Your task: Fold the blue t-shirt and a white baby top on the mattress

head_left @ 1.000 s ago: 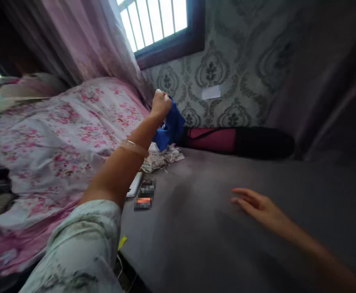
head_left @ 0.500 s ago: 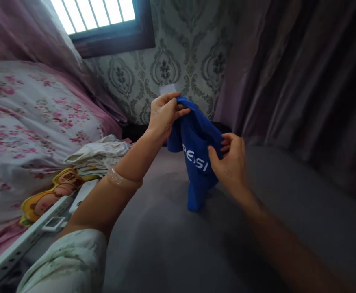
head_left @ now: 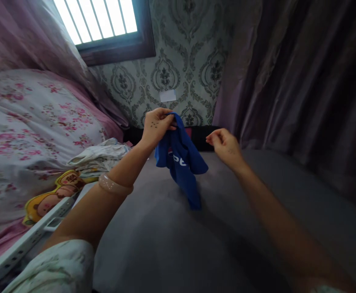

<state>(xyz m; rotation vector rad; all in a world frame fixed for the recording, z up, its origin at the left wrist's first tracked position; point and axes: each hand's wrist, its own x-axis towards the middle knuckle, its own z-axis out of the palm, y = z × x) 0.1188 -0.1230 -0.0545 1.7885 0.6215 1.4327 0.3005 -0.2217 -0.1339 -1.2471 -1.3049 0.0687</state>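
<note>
A blue cloth garment (head_left: 182, 162) with white lettering hangs in loose folds above the grey bed surface (head_left: 166, 248). My left hand (head_left: 156, 127) pinches its top edge between thumb and fingers. The garment's lower tip hangs close to the grey surface, and part of the lettering is lost in the folds. To the right of the cloth and apart from it, my right hand (head_left: 226, 148) is closed, thumb and fingertips together, with nothing visible in it.
At the left lie crumpled white cloths (head_left: 100, 156), a yellow cartoon cushion (head_left: 51, 199) and a white metal rail (head_left: 22, 246). Flowered bedding (head_left: 37, 118) fills the far left. Dark curtains (head_left: 296, 89) hang at the right, and a patterned wall (head_left: 187, 61) stands behind.
My right hand has come away from the garment and its fingers have drawn together. The garment's right side has dropped. My left hand still holds the cloth, now slightly lower and further left in view.
</note>
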